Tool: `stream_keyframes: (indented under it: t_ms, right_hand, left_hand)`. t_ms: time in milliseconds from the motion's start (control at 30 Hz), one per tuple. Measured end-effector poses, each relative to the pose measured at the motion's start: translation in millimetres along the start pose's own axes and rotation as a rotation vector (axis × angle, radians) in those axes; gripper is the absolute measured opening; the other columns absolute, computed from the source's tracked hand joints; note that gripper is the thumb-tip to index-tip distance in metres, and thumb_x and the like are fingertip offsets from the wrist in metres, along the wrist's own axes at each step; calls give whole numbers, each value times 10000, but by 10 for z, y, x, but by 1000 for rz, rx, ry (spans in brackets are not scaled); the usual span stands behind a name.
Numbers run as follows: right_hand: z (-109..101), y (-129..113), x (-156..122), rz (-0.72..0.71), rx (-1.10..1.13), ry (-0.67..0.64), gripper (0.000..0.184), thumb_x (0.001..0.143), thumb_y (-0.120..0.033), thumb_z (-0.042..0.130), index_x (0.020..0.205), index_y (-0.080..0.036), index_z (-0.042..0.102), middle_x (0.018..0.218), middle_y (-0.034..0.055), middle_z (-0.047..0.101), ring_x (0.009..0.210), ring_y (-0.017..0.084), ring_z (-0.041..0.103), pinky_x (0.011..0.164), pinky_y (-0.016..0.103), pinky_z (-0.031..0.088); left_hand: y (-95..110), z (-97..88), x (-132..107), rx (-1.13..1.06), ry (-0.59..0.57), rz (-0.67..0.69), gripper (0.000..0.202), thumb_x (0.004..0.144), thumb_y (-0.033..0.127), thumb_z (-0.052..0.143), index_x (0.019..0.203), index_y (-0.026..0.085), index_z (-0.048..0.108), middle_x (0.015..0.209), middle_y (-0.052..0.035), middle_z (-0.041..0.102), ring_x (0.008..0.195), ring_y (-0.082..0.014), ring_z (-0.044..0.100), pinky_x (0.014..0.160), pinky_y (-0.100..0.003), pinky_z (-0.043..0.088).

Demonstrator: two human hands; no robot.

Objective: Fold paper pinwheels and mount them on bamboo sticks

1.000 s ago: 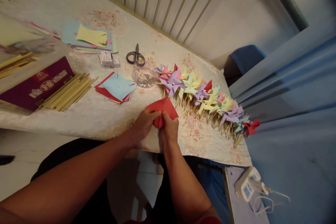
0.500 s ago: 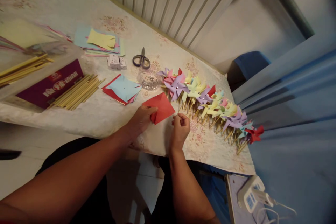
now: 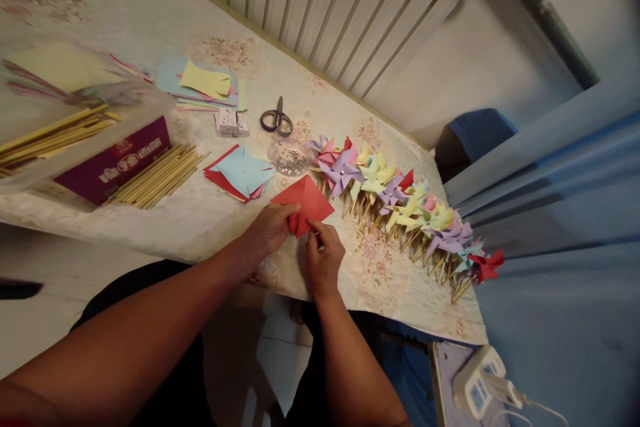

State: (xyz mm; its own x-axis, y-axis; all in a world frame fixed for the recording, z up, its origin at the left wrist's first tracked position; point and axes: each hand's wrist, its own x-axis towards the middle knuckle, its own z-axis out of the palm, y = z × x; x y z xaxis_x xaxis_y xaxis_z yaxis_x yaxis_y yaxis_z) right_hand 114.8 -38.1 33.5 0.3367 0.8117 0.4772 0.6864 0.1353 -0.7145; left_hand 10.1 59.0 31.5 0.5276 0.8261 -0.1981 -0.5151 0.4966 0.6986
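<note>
My left hand [image 3: 273, 223] grips a red paper square [image 3: 313, 197] at its left side, thumb on top, where a part of the sheet appears folded over. Closed at the paper's lower right edge is my right hand [image 3: 325, 253], its thumb and finger pinching there; anything small between the fingertips is hidden. A pile of cut paper squares [image 3: 240, 170], light blue over red, lies just beyond my left hand. Behind the red sheet a clear round dish [image 3: 291, 159] holds small shiny pieces.
Finished pinwheels [image 3: 385, 187] on sticks lie in a long row at right. Scissors [image 3: 277, 120], small boxes [image 3: 231, 122] and stacked coloured paper [image 3: 200, 83] are farther back. Loose sticks [image 3: 157, 177] lie beside a plastic bin [image 3: 100, 140]. A power strip [image 3: 477, 383] sits lower right.
My right hand has moved left, from beside the sheet's right corner to its lower edge. My left hand keeps its grip on the red paper. The view has shifted slightly.
</note>
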Motion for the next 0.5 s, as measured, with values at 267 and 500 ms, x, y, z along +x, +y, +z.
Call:
stream_keyframes:
  t_ms: [267,500]
  right_hand:
    - [50,0,24,127,46,10,208,873,-237,550,968,-214,734,892,44,705,809,172,628,791,315,496]
    - [69,-70,57,356,252,29,164,861,-336,597,852,-212,705,752,1,682,652,148,597,665,272,480]
  left_hand:
    - [40,96,-58,14,35,-2,221,665,226,677,492,197,542,503,22,546,505,-105,472,550,-258,405]
    - [-2,77,-63,60,-5,-7,224,682,242,669,494,170,570,513,-2,561,512,-106,486,553,-260,404]
